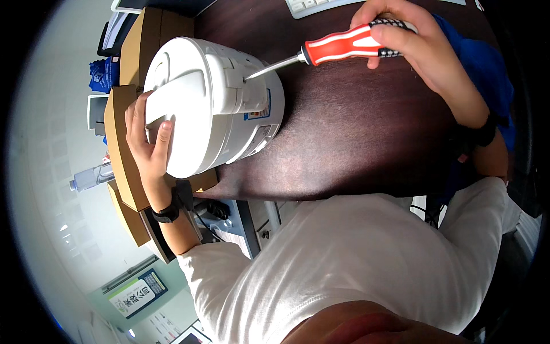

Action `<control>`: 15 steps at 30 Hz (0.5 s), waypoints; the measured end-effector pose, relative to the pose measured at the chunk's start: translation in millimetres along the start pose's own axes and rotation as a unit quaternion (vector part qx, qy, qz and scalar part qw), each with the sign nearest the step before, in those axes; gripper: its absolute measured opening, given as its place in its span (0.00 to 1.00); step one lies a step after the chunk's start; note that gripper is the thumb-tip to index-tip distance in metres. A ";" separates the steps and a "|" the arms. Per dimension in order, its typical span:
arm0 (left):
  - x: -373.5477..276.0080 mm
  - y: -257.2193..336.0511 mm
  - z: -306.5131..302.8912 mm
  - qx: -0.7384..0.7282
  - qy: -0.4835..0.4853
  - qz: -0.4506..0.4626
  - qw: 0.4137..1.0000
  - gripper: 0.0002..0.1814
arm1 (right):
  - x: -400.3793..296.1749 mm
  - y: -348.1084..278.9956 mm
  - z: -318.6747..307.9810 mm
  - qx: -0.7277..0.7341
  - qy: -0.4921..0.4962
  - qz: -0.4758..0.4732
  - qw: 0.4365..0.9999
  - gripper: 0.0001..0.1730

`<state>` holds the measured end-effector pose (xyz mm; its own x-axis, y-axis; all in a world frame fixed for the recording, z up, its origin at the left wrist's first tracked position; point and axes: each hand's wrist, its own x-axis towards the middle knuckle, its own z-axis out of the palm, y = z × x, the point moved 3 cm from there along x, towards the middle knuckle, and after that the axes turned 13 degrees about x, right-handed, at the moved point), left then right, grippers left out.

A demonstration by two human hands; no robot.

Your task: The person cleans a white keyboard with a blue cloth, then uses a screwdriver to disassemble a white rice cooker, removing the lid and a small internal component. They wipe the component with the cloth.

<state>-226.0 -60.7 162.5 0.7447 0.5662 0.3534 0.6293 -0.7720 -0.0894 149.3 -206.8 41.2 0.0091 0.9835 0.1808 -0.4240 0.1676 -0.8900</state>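
Observation:
My right hand [408,41] grips the red, white and black handle of a screwdriver [339,46]. Its metal shaft slants to the left, and the tip meets a small hole in the raised plastic housing [227,84] on the side of a white rice cooker [232,137]. The cooker's smooth lid [189,142] faces left in the view. On that lid lies my left hand [150,142], thumb on the near side and fingers curled over a raised part, steadying grip included. Any screw inside the hole is too small to make out.
The cooker stands on a dark wooden desk [343,129]. Cardboard boxes [124,146] sit close beyond my left hand, with a plastic bottle [92,177] past them. A keyboard [318,6] lies at the far edge. Blue cloth [485,73] is beside my right forearm.

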 end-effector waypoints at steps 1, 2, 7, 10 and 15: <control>1.0 -0.9 0.3 -0.005 0.001 -0.002 1.000 0.31 | 0.1 -3.0 1.2 -0.059 -0.016 -0.020 0.998 0.10; 2.2 -1.6 0.3 -0.009 0.001 -0.004 1.000 0.30 | -0.7 -3.7 -2.2 -0.159 -0.037 -0.101 0.981 0.12; 5.0 -4.1 4.3 -0.017 0.015 0.004 1.000 0.26 | -1.4 -30.6 19.6 -0.185 -0.168 -0.007 0.968 0.13; 9.8 -7.7 8.5 -0.041 0.021 -0.008 0.999 0.24 | 11.8 1.4 -9.9 0.031 -0.298 0.020 0.954 0.14; 17.1 -12.5 13.8 -0.049 0.045 -0.012 0.998 0.22 | -8.8 -27.8 13.9 -0.277 -0.122 -0.197 0.933 0.15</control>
<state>-218.1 -37.4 156.8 0.7046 0.5593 0.4368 0.6181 -0.7861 0.0094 148.5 -221.0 70.2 -0.1695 0.8041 0.5698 0.1016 0.5894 -0.8014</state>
